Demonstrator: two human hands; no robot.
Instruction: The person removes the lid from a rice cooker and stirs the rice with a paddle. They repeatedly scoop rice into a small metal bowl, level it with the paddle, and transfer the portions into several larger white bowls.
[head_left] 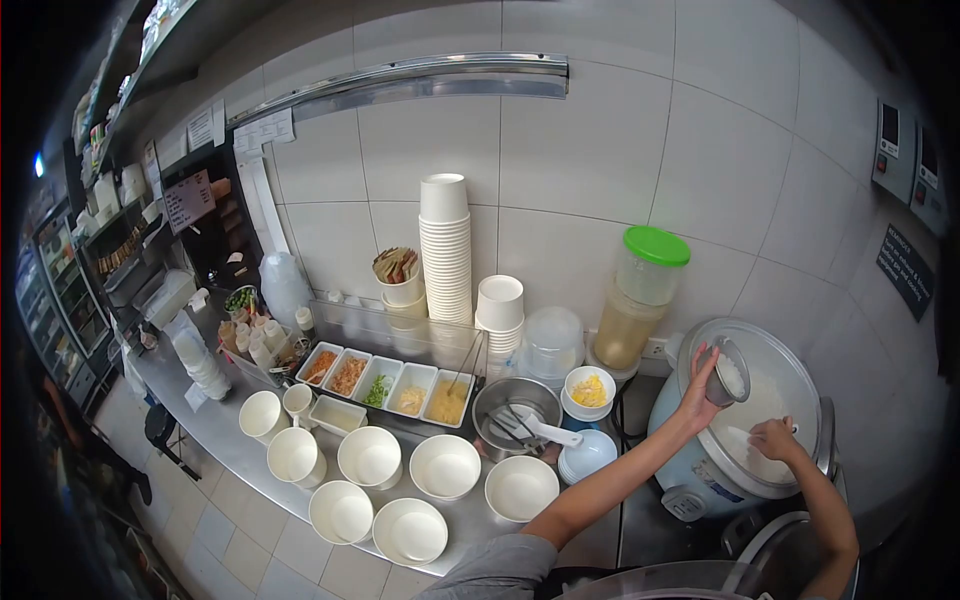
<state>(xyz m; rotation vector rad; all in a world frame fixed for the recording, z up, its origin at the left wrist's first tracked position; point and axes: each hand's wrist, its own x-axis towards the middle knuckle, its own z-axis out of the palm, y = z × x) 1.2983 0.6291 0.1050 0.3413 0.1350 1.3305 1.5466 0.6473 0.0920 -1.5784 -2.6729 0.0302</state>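
Note:
My left hand (702, 395) is closed around a small metal bowl (714, 384) with white rice in it, tilted over the rim of a large rice cooker (672, 452). Over the cooker's opening, my right hand (774, 438) grips a white rice paddle (737, 441), whose blade reaches into the rice (765, 398). Fingers hide most of the paddle's handle. To the left, a second white paddle (545, 430) and tongs lie across a metal pot (490, 400).
Several white paper bowls (411, 532) stand along the steel counter. Behind them are trays of chopped toppings (378, 389), stacked paper bowls (444, 250) and a green-lidded container (640, 295). A small bowl with yellow pieces (588, 392) and blue bowls (588, 455) sit left of the cooker.

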